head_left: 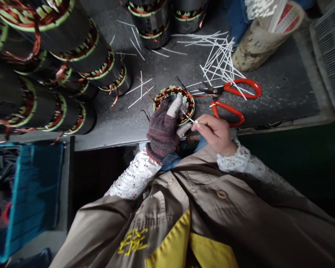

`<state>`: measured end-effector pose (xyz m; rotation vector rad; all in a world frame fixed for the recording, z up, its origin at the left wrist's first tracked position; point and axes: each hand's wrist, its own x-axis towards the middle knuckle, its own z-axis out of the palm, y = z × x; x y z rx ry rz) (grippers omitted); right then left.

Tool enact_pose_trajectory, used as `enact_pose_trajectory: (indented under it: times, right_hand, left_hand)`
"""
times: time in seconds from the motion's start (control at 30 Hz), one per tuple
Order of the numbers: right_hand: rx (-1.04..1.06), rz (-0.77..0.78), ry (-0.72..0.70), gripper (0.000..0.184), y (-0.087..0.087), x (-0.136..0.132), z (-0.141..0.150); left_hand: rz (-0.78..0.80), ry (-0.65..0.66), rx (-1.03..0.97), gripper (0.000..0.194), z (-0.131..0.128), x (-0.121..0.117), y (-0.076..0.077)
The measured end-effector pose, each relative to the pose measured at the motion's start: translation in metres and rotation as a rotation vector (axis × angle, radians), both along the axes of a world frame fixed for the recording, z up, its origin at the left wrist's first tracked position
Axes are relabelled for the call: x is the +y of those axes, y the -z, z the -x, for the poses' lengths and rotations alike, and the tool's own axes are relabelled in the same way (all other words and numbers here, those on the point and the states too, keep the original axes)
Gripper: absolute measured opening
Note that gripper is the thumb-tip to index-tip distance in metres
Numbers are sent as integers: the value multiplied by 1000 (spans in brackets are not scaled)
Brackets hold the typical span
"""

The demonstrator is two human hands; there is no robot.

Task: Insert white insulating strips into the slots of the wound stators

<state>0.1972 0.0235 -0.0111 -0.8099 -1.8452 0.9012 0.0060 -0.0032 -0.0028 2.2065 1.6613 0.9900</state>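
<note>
A motor stator (193,105) with copper windings and a yellow-green rim sits near the bench's front edge. My left hand (164,124), in a dark knit glove with pale fingertips, lies over its near left side, fingers around the rim. Between the fingertips of my bare right hand (213,132) is pinched a thin white strip (187,117), its far end reaching into the stator's opening. Just right of the stator lie red-handled scissors (226,89), blades apart. My left hand hides part of the windings.
Loose white strips (219,56) lie scattered behind the scissors. Stacked stators (80,56) crowd the left, with more (153,22) at the back. A cardboard tube (251,50) stands back right; a blue crate (39,186) is at lower left.
</note>
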Motion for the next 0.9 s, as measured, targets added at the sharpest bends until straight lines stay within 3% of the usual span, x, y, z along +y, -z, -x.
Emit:
enact_pose_trajectory:
  times: [0.13, 0.23, 0.33, 0.47, 0.67, 0.8, 0.9]
  right_hand:
    - [27, 27, 43, 22, -4, 8, 9]
    - [-20, 29, 29, 25, -12, 5, 3]
    - [-57, -44, 26, 24, -17, 3, -1]
    - [-155, -120, 94, 23, -12, 8, 4]
    - [-235, -113, 153, 20, -10, 16, 13]
    - [-298, -72, 0, 28, -31, 9, 5]
    - [-115, 25, -119, 30, -50, 6, -11]
  left_hand:
    - [55, -5, -292, 45, -5, -2, 0]
    - [4, 40, -299, 28, -4, 1, -4]
    - [-36, 63, -304, 25, -2, 5, -5]
    - [-142, 128, -370, 15, 1, 7, -2]
    - [-143, 170, -187, 19, 7, 7, 1]
    - [-244, 140, -54, 18, 5, 7, 0]
    - [-214, 95, -4, 18, 2, 5, -3]
